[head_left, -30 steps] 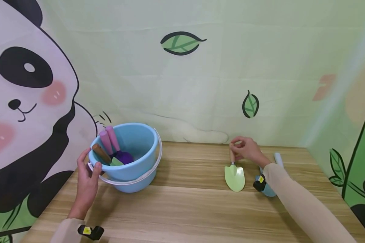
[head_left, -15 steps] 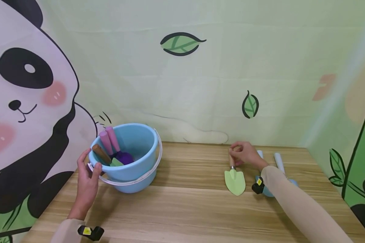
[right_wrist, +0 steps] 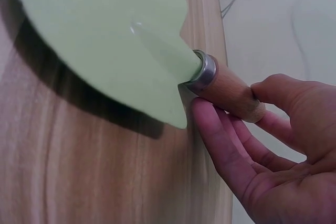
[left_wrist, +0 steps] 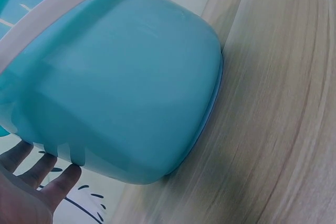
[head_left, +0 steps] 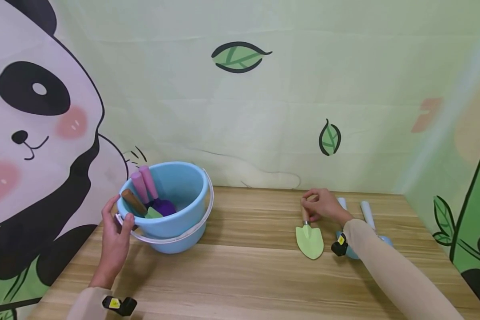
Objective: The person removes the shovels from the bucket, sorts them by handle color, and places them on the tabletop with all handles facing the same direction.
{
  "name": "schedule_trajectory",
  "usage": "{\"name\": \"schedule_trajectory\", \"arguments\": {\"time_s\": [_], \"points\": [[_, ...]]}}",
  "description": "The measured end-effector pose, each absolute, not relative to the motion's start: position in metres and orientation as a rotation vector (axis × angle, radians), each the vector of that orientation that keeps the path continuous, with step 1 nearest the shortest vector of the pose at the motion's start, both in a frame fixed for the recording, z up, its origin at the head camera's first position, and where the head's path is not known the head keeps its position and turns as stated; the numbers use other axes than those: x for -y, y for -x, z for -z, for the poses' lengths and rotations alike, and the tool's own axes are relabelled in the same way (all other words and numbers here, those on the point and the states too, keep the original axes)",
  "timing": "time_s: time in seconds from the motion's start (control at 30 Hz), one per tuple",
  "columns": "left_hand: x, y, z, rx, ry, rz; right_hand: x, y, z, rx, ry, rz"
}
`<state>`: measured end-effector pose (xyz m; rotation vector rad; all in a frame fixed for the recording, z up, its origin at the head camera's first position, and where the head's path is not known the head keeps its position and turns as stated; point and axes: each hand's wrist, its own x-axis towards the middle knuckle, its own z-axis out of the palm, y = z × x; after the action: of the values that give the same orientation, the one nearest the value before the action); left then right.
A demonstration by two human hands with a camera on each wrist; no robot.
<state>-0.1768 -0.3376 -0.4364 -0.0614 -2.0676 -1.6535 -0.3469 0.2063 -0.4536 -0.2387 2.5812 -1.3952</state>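
Observation:
My left hand (head_left: 114,235) rests against the left side of a light blue bucket (head_left: 202,209), its fairly straight fingers (left_wrist: 62,184) touching the outer wall in the left wrist view. Inside the bucket stand two pink handles (head_left: 139,186), a brown wooden handle (head_left: 133,202), a purple scoop (head_left: 164,207) and a green piece (head_left: 154,213). Toward the right, my right hand (head_left: 324,205) pinches the wooden handle of a pale green garden trowel (head_left: 310,242) between thumb and fingers. Its blade points toward me, close over the table, casting a shadow in the right wrist view.
Two tools with pale blue handles (head_left: 366,214) lie at the right, partly hidden under my right forearm. The bucket's white carrying handle (head_left: 188,233) hangs down in front. A cloth backdrop (head_left: 264,151) with a panda and leaves rises behind the wooden table (head_left: 232,284).
My right hand has come slightly down and toward me with the trowel, uncovering more of the blue-handled tools. The left hand and the bucket stay in place.

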Motion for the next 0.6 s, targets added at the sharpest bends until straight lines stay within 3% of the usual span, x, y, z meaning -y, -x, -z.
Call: {"name": "schedule_trajectory", "arguments": {"time_s": [0.6], "points": [[0.3379,0.1769,0.4364,2.081,0.062,1.650,-0.2057,0.3442,0.4522,-2.562,0.236,1.410]]}}
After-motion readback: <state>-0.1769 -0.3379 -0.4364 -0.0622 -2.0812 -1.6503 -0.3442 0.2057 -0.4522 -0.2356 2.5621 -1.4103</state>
